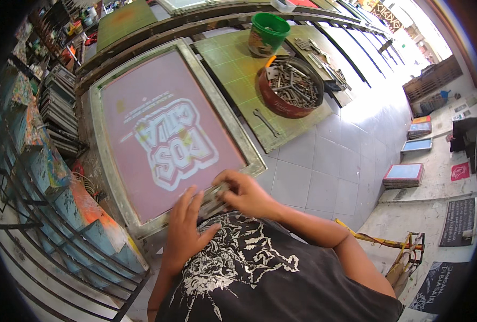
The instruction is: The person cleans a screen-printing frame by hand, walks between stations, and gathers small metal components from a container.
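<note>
A screen-printing frame (pixel 100 126) lies before me, its mauve mesh (pixel 136 155) bearing a pale lettered stencil. My left hand (pixel 186 228) rests at the frame's near edge, its fingers stretched out over the rim and thumb apart. To its right, my right hand (pixel 244 196) is closed at the near right corner, thumb and fingers curled together. A small greyish metal-looking piece (pixel 213 203) shows between the two hands against the rim; its kind is unclear. What the right fingers grip is mostly hidden.
Right of the frame, a green board (pixel 233 80) carries a wrench (pixel 266 122), a red round tin (pixel 287 110) full of metal parts and a green bucket (pixel 269 32). Stacked frames (pixel 61 110) stand at left beside a black metal rack (pixel 50 252). Grey tiled floor (pixel 324 161) lies at right.
</note>
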The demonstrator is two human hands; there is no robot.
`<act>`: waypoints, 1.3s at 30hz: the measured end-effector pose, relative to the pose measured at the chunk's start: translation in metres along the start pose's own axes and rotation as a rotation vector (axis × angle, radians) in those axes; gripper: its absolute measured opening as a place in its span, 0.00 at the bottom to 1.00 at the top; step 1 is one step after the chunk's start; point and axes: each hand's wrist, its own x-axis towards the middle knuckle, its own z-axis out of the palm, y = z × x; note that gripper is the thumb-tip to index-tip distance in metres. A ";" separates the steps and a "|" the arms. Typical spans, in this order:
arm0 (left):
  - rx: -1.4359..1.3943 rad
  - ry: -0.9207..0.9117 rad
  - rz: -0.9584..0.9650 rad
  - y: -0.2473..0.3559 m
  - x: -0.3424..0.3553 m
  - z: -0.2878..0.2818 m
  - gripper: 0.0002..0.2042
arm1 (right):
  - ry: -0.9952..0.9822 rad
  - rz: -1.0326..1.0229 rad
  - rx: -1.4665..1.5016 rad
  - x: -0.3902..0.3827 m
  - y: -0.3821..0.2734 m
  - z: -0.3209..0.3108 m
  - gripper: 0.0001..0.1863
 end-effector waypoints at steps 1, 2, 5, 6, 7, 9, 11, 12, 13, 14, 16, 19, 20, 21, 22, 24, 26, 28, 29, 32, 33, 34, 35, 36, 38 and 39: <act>-0.042 -0.014 -0.035 0.006 0.007 0.006 0.35 | -0.070 -0.052 -0.034 0.000 -0.006 -0.003 0.13; -0.084 -0.027 -0.072 0.011 0.016 0.013 0.35 | -0.089 -0.063 -0.074 -0.001 -0.015 -0.009 0.13; -0.104 0.011 -0.085 0.018 0.043 0.037 0.33 | -0.153 -0.055 -0.043 0.002 -0.019 -0.039 0.16; -0.130 0.006 -0.120 0.022 0.051 0.045 0.32 | -0.193 -0.029 0.076 0.003 -0.012 -0.049 0.18; -0.157 0.000 -0.154 0.026 0.061 0.054 0.31 | -0.232 -0.002 0.196 0.004 -0.006 -0.063 0.19; -0.130 0.027 -0.158 0.030 0.080 0.077 0.27 | -0.259 -0.034 0.055 0.007 -0.001 -0.101 0.25; -0.257 0.069 -0.257 0.031 0.096 0.107 0.24 | -0.245 -0.050 -0.111 0.011 -0.006 -0.151 0.26; -0.385 0.106 -0.358 0.033 0.100 0.120 0.23 | -0.172 -0.093 -0.222 0.012 -0.009 -0.178 0.26; -0.521 0.136 -0.461 0.035 0.105 0.133 0.21 | -0.094 -0.113 -0.263 0.015 0.002 -0.207 0.24; -0.621 0.208 -0.499 0.039 0.113 0.146 0.21 | -0.017 -0.132 -0.306 0.019 0.015 -0.237 0.22; -0.814 0.358 -0.574 0.049 0.130 0.165 0.19 | 0.131 -0.060 -0.349 0.028 0.031 -0.303 0.16; -0.768 0.367 -0.610 0.057 0.150 0.171 0.19 | 0.445 -0.068 -0.715 0.037 0.054 -0.392 0.11; -0.755 0.397 -0.599 0.056 0.152 0.174 0.17 | 0.502 -0.060 -0.768 0.043 0.056 -0.417 0.10; -0.751 0.420 -0.626 0.059 0.156 0.176 0.17 | 0.496 -0.054 -0.850 0.050 0.056 -0.442 0.09; -0.745 0.440 -0.651 0.060 0.162 0.178 0.17 | 0.493 -0.049 -0.930 0.057 0.055 -0.458 0.09; -0.744 0.453 -0.675 0.060 0.174 0.183 0.16 | 0.436 -0.061 -0.902 0.069 0.049 -0.467 0.09; -0.755 0.443 -0.675 0.060 0.191 0.189 0.16 | 0.326 -0.106 -0.874 0.079 0.045 -0.465 0.12; -0.794 0.376 -0.729 0.061 0.209 0.195 0.15 | 0.206 -0.124 -0.945 0.089 0.045 -0.450 0.16; -0.811 0.346 -0.757 0.059 0.218 0.196 0.14 | 0.145 -0.136 -0.978 0.095 0.047 -0.444 0.18; -0.832 0.263 -0.808 0.048 0.232 0.209 0.15 | 0.100 -0.245 -1.044 0.112 0.058 -0.439 0.18; -0.849 0.252 -0.823 0.045 0.236 0.214 0.15 | 0.096 -0.276 -1.072 0.117 0.061 -0.440 0.18; -0.864 0.242 -0.830 0.042 0.238 0.216 0.14 | 0.095 -0.311 -1.072 0.120 0.060 -0.440 0.17; -0.875 0.248 -0.839 0.039 0.239 0.221 0.13 | 0.098 -0.304 -1.077 0.120 0.059 -0.441 0.17; -0.885 0.262 -0.848 0.035 0.239 0.226 0.13 | 0.097 -0.304 -1.082 0.122 0.057 -0.441 0.17; -0.891 0.268 -0.897 0.032 0.240 0.230 0.12 | 0.100 -0.307 -1.127 0.123 0.056 -0.439 0.17; -0.888 0.260 -0.935 0.031 0.242 0.231 0.12 | 0.105 -0.309 -1.166 0.123 0.057 -0.438 0.17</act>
